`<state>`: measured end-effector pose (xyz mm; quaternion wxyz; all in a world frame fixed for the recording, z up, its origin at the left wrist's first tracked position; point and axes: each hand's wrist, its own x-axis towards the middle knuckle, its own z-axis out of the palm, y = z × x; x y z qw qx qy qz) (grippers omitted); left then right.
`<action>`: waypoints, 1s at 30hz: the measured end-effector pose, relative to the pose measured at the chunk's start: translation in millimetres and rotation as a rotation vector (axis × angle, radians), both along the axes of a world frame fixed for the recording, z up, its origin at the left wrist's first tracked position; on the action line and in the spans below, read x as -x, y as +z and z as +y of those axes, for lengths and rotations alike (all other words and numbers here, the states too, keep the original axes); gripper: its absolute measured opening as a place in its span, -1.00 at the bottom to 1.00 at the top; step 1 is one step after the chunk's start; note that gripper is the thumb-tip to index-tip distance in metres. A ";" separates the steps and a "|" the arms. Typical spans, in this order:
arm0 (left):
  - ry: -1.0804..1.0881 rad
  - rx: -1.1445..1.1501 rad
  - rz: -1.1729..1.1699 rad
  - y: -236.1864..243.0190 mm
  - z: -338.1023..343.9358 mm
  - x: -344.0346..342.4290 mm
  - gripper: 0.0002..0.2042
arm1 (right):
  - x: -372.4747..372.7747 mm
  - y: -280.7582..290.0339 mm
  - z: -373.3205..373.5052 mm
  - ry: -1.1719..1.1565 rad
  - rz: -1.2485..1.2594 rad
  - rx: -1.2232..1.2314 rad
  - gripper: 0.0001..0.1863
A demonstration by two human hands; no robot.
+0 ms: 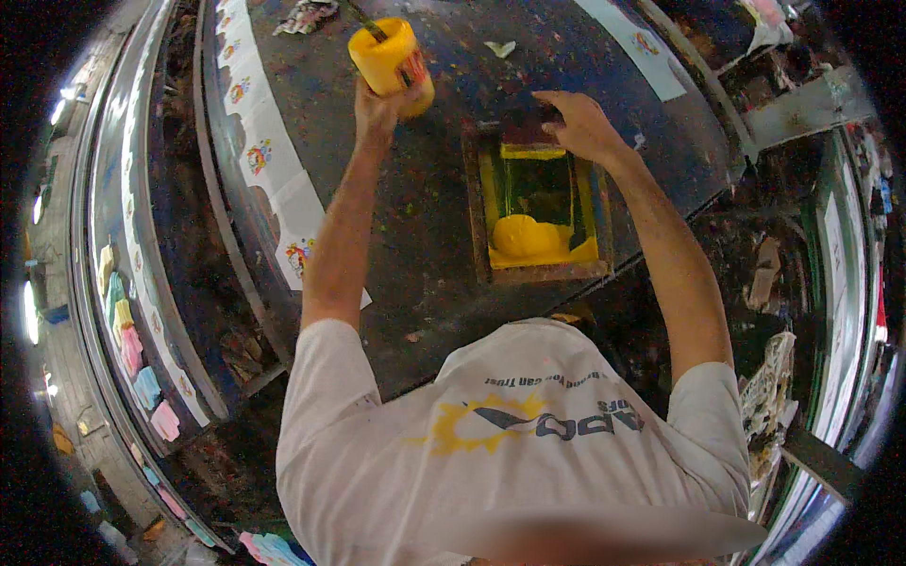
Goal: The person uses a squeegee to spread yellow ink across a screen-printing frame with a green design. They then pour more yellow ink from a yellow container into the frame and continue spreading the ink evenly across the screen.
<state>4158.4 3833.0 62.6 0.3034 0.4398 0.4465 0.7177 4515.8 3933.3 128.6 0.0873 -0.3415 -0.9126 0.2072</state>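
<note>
My left hand (377,110) grips a yellow plastic tub (389,58), which is raised at the upper middle with a dark stick (368,24) standing out of its top. My right hand (571,121) is open, fingers apart, over the far right part of a wooden screen frame (547,272) on the dark, paint-spattered table (406,245). A thick pool of yellow ink (524,236) lies in the frame's near end. At the frame's far end is a dark bar edged with yellow (526,137), partly behind my fingers; whether they touch it I cannot tell.
White strips printed with small colourful motifs (274,198) run along the table's left and far right (651,57). A crumpled scrap (297,17) lies at the back. Long rails and further tables with coloured fabric pieces (132,344) flank the table; metal beams (793,113) are at the right.
</note>
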 end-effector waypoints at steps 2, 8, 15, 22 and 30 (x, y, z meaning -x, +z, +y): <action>0.167 0.036 0.119 -12.5 28.5 14.3 -0.18 | -0.9 1.4 -9.8 -0.011 -0.032 -0.005 -0.41; 0.193 -0.035 0.347 -18.7 85.2 42.8 -0.21 | -13.4 -13.5 -35.5 0.043 0.071 -0.168 -0.47; 0.668 0.109 1.253 -38.0 80.0 49.5 -0.27 | -44.4 -1.1 -98.1 -0.099 0.108 -0.061 -0.61; 0.375 0.575 0.781 -29.4 -81.1 -57.3 -0.17 | -86.6 11.5 -185.7 -0.125 0.150 0.095 -0.64; 0.035 0.924 1.009 -1.0 -170.6 -181.2 -0.15 | -99.3 -3.8 -210.7 0.021 0.140 0.058 -0.55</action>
